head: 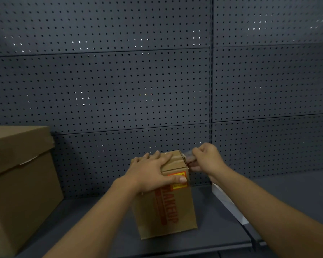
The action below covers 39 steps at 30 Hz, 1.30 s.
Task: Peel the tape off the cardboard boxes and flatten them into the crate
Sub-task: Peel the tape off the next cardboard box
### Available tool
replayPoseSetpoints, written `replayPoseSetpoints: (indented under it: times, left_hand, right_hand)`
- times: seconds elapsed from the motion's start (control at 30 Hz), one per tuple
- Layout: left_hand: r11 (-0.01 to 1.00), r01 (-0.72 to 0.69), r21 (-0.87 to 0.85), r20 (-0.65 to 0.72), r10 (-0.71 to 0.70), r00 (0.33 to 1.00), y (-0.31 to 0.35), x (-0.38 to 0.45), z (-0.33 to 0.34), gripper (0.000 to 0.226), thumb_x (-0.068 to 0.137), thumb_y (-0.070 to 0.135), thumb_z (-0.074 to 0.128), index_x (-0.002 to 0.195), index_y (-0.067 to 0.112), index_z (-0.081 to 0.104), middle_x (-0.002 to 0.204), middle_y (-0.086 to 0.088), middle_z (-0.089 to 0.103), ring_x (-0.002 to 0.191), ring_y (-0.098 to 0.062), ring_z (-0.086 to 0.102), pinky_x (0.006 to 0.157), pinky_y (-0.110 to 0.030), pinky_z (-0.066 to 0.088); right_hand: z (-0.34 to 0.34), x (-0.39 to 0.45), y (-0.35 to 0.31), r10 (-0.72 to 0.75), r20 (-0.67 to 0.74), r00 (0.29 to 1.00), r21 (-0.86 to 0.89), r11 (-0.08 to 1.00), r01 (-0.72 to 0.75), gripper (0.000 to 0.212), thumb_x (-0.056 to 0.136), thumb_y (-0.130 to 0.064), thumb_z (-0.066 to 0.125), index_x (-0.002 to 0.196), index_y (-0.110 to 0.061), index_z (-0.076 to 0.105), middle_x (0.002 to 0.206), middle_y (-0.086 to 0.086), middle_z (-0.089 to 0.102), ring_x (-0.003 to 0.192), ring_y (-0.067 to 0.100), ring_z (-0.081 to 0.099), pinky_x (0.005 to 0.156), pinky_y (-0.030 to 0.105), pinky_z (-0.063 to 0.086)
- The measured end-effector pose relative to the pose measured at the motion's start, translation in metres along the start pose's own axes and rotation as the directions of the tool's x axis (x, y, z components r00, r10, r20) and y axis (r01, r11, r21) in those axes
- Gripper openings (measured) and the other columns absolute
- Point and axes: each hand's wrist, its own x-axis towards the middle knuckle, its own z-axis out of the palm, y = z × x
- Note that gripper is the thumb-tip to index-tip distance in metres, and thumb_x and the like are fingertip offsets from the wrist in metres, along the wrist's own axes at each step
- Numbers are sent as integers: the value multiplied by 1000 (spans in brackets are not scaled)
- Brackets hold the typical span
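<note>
1. The small cardboard box [166, 205], printed in orange, stands upright on the dark shelf [104, 220], and everything below is placed from it. The left hand [151, 172] lies across its top with the fingers spread flat and the thumb down the front face, pressing rather than clasping, so this grip is released. If the pull grows stronger than the press, the box could tip or slide toward the pulling side.

2. The right hand [205, 155] is just beside the box's upper far corner, its fingers curled in a clenched grip on a strip of clear tape [187, 157] lifting off that corner. I judge the peel only begun. The tape could snap and leave a short stub on the top seam that is hard to pick up again.

3. Tape pulled steeply may take the paper skin of the cardboard with it, or tear the flap [175, 159] at the corner. That would not stop flattening but would make the peel ragged.

4. The left fingers reach near the seam, so the strip may be pinned under them and stall the peel until the hand shifts.

5. Freed tape is sticky and could fold back onto the right hand or the box side.

6. A larger brown box [21, 175] stands well apart, to the left of the small one. No crate is in view, so where the flattened box goes cannot be told.
</note>
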Motion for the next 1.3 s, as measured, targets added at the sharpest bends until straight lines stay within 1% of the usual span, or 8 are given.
replayPoseSetpoints:
  times: [0.13, 0.27, 0.33, 0.57, 0.73, 0.93, 1.1, 1.3]
  left_hand:
    - [967, -10, -254, -99, -16, 995, -6, -5, 3, 111, 65, 106, 34, 159, 56, 4, 173, 6, 6, 159, -27, 8, 126, -60, 9]
    - [630, -146, -763, -136, 64, 989, -1, -18, 20, 62, 93, 72, 57, 149, 56, 34, 147, 22, 53, 134, -3, 53, 109, -32, 47]
    - [506, -74, -859, -58, 48, 997, 4, -31, 33, 56, 95, 71, 50, 147, 56, 35, 140, 30, 55, 126, 8, 53, 100, -18, 44]
    - [259, 149, -954, 92, -222, 971, 12, -16, 67, 50, 108, 58, 22, 121, 30, 61, 111, -1, 72, 98, -8, 67, 77, -25, 49]
    - [260, 175, -950, 103, -268, 958, -2, 9, 86, 72, 85, 80, 36, 147, 43, 44, 145, -3, 59, 131, -22, 57, 110, -47, 46]
    - [198, 203, -959, 140, -293, 946, 1, 16, 73, 31, 106, 27, 37, 127, 27, 59, 105, -6, 69, 88, -18, 64, 74, -33, 50]
    - [102, 219, -970, 162, -394, 905, 2, 41, 65, 32, 103, 27, 41, 120, 9, 62, 100, -10, 70, 86, -25, 67, 65, -34, 54]
    - [61, 220, -974, 184, -359, 915, 2, 51, 70, 33, 106, 30, 47, 136, 22, 58, 114, -15, 73, 93, -31, 74, 69, -38, 60]
  right_hand:
    - [2, -4, -31, -187, -19, 982, -49, 981, 186, 19, 104, -13, 56, 89, -1, 55, 78, 17, 72, 77, 37, 72, 67, 48, 64]
    - [11, -2, -50, -272, 24, 962, -95, 957, 273, 28, 103, -25, 62, 98, 2, 57, 78, 15, 73, 73, 37, 70, 68, 48, 62]
    - [21, -2, -45, -277, 91, 957, -191, 938, 289, 27, 102, -28, 63, 94, -3, 56, 78, 13, 73, 67, 29, 69, 63, 40, 60]
    - [49, 0, 9, -211, 148, 966, -232, 942, 242, 25, 97, -26, 69, 85, -8, 56, 76, 14, 74, 75, 30, 72, 79, 55, 60]
    - [60, 4, 16, -146, 167, 975, -199, 964, 179, 18, 97, -15, 67, 91, 0, 58, 76, 15, 75, 77, 33, 73, 77, 50, 61]
    - [56, 12, 21, -53, 165, 985, -106, 992, 71, 8, 92, 0, 63, 88, -3, 57, 76, 20, 75, 70, 30, 66, 67, 41, 52]
    - [57, 10, 21, -45, 113, 993, -108, 992, 57, 15, 89, -4, 68, 82, -5, 55, 79, 22, 74, 63, 23, 61, 62, 36, 49]
    - [56, 6, 19, -51, 143, 988, -119, 991, 69, 21, 90, -5, 68, 104, -14, 55, 78, 10, 68, 63, 15, 59, 56, 27, 46]
